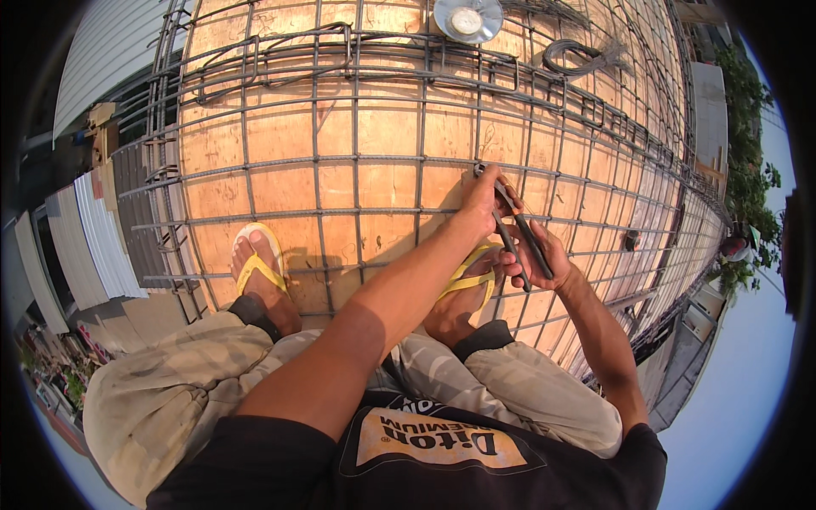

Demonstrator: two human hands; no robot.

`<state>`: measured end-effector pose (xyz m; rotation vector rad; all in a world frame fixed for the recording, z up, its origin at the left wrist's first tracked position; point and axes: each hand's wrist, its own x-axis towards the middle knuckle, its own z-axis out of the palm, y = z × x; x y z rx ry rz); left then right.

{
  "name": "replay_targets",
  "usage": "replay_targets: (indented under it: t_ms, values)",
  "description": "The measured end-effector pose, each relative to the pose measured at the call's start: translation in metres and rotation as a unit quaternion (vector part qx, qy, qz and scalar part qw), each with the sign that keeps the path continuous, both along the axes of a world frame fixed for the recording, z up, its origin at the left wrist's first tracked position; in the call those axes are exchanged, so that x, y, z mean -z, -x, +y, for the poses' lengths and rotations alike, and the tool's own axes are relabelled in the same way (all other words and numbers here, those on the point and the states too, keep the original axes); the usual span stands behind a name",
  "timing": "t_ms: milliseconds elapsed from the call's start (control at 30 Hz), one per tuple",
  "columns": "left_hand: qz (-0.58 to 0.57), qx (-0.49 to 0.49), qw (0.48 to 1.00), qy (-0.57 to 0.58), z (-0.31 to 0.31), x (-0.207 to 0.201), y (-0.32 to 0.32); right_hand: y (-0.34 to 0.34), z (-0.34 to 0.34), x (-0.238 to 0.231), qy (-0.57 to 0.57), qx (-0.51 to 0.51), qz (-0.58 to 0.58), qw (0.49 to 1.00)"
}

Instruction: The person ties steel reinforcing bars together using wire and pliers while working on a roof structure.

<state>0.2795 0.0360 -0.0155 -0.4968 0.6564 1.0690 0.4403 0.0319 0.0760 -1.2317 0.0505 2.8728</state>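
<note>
A pair of dark-handled pincers lies in my right hand, its fingers closed about the spread handles. The head end of the tool points up toward a crossing of the rebar mesh. My left hand is closed right at that crossing, beside the pincers' head. Its fingertips press together, but what they pinch is too small and partly hidden to make out. Below the mesh lies plywood sheeting, lit by the sun.
My feet in yellow flip-flops stand among the bars. Bundled bars with stirrups cross farther ahead. Beyond them are a coil of thin wire and a shiny round dish. Another person is at the far right.
</note>
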Motion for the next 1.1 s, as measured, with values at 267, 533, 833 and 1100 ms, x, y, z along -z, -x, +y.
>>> replay_targets:
  t_ms: [267, 533, 833, 1100]
  values:
    - [-0.064, -0.039, 0.997, 0.022, -0.003, 0.003, -0.01, 0.013, 0.025, -0.041, -0.213, -0.209, -0.183, 0.937]
    - [-0.074, -0.022, 0.997, -0.021, 0.0, 0.004, -0.015, 0.052, 0.058, -0.078, -0.4, -0.542, -0.35, 0.652]
    - [-0.032, 0.039, 0.997, -0.061, 0.01, 0.023, -0.049, -0.006, 0.067, -0.039, -0.39, -0.472, -0.345, 0.711]
    - [0.025, 0.064, 0.997, -0.038, -0.008, 0.03, -0.012, 0.024, 0.015, -0.029, -0.324, -0.368, -0.334, 0.805]
